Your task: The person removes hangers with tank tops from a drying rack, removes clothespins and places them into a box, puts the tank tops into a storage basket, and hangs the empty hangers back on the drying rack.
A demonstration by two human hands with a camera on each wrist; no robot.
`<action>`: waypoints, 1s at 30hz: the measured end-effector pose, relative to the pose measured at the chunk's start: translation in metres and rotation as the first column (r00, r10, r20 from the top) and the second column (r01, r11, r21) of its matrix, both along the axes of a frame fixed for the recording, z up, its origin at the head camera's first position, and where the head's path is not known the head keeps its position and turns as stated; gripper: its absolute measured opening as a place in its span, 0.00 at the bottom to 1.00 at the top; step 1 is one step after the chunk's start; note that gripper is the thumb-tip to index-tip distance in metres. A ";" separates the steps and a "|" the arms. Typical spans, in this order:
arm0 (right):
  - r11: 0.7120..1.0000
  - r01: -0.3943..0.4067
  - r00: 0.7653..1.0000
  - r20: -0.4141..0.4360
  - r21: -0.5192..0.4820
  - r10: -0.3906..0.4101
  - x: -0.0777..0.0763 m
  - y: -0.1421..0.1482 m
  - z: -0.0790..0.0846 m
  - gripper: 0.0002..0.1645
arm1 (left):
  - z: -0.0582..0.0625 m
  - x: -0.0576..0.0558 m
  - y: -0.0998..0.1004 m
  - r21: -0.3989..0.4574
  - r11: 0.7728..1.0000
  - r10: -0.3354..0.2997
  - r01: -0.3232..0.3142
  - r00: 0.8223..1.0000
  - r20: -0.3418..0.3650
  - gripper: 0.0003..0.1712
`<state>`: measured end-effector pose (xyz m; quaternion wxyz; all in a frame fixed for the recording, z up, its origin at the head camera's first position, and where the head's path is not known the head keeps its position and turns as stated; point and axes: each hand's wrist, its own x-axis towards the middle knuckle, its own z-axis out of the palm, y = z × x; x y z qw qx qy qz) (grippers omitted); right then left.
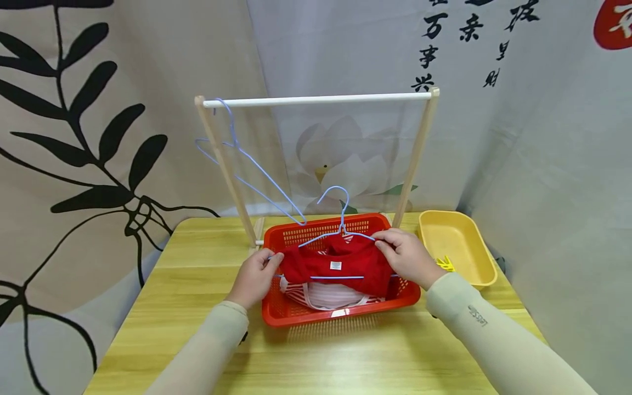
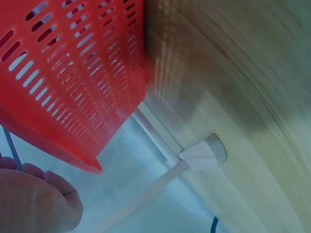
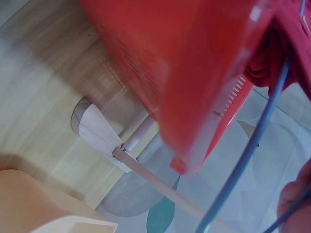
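Observation:
A red garment [image 1: 326,269] with a small white label hangs on a blue wire hanger [image 1: 342,211], over a red basket [image 1: 340,314]. The hanger's hook points up, and part of its bottom bar crosses the garment's front. At the garment's left shoulder, my left hand [image 1: 257,277] pinches the hanger's end, whose wire [image 2: 12,148] shows against the fingers in the left wrist view. My right hand [image 1: 407,257] grips the hanger's right arm beside the garment's other shoulder. White and red-striped cloth [image 1: 331,296] lies in the basket under the garment.
Behind the basket stands a rack with a white rail [image 1: 316,100] and wooden legs. Another blue hanger [image 1: 266,174] hangs at the rail's left end. A yellow tray [image 1: 456,241] at the right holds small yellow pieces [image 1: 446,264]. All stand on a wooden table [image 1: 197,285].

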<state>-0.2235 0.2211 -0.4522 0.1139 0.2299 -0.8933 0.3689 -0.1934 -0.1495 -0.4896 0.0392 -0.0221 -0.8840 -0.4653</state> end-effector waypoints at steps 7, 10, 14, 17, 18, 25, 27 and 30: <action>0.999 0.038 0.999 -0.015 0.039 -0.038 0.000 0.003 -0.002 0.11 | 0.001 0.003 -0.009 0.025 0.999 0.032 -0.032 0.999 0.009 0.22; 0.997 0.062 0.998 -0.034 0.055 -0.060 0.001 0.007 -0.002 0.11 | 0.002 0.003 -0.011 0.034 0.999 0.029 -0.029 0.999 0.019 0.24; 0.993 0.090 0.994 -0.064 0.075 -0.086 0.002 0.016 -0.001 0.11 | 0.004 0.001 -0.009 0.040 0.999 0.022 -0.024 0.998 0.055 0.26; 0.991 0.099 0.993 -0.070 0.089 -0.093 0.002 0.021 -0.002 0.11 | 0.005 0.000 -0.009 0.039 0.999 0.024 -0.026 0.997 0.074 0.27; 0.991 0.101 0.993 -0.072 0.093 -0.094 0.002 0.022 -0.002 0.11 | 0.005 0.000 -0.010 0.034 0.999 0.027 -0.029 0.997 0.072 0.27; 0.986 0.116 0.989 -0.102 0.123 -0.103 0.000 0.028 -0.007 0.10 | 0.005 0.000 -0.016 0.006 0.999 0.040 -0.040 0.998 0.057 0.28; 0.984 0.120 0.988 -0.109 0.130 -0.106 0.000 0.030 -0.008 0.10 | 0.005 0.000 -0.018 -0.007 0.999 0.034 -0.034 0.998 0.046 0.29; 0.983 0.126 0.987 -0.115 0.135 -0.110 0.001 0.034 -0.008 0.10 | 0.005 0.000 -0.019 -0.023 0.999 0.024 -0.023 0.999 0.026 0.31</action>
